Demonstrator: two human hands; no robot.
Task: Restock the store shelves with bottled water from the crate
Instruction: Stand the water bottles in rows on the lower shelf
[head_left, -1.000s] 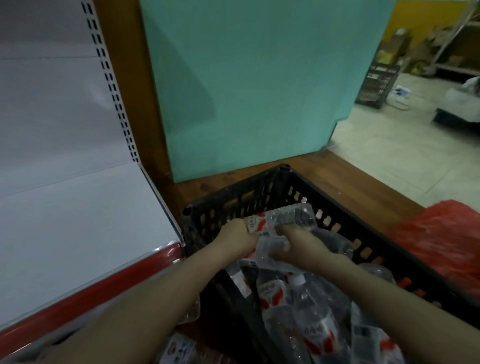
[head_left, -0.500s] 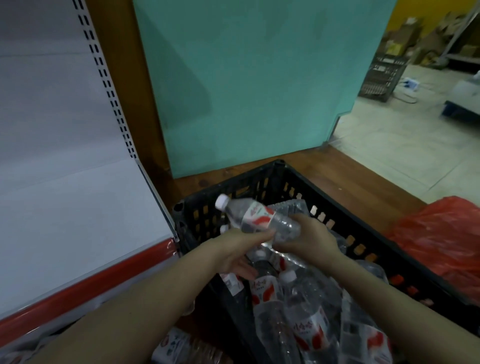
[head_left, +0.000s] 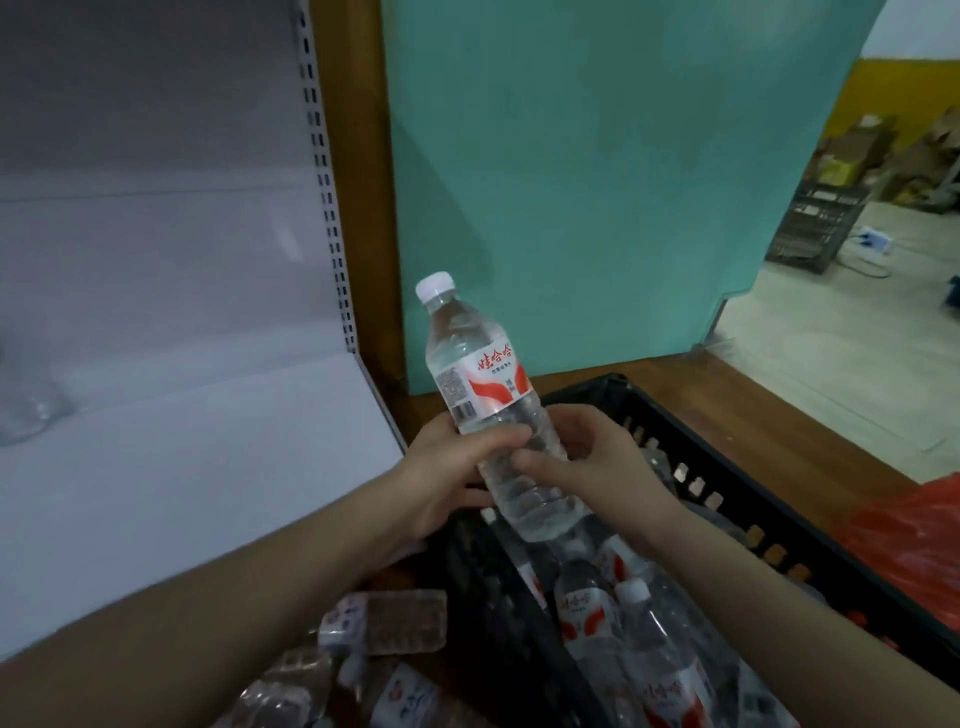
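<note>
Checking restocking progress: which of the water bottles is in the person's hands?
The water bottle gripped by left hand and right hand, cap up, over the crate; those inside lie sideways.

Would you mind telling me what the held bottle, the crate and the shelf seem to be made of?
Bottle: clear glossy plastic, ribbed, see-through.
Crate: black matte plastic, probably; moulded slots.
Shelf: white painted metal, likely; perforated upright.

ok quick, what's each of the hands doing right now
Left hand: grips the water bottle just below its label.
Right hand: holds the same bottle lower down, thumb across its front.
</note>
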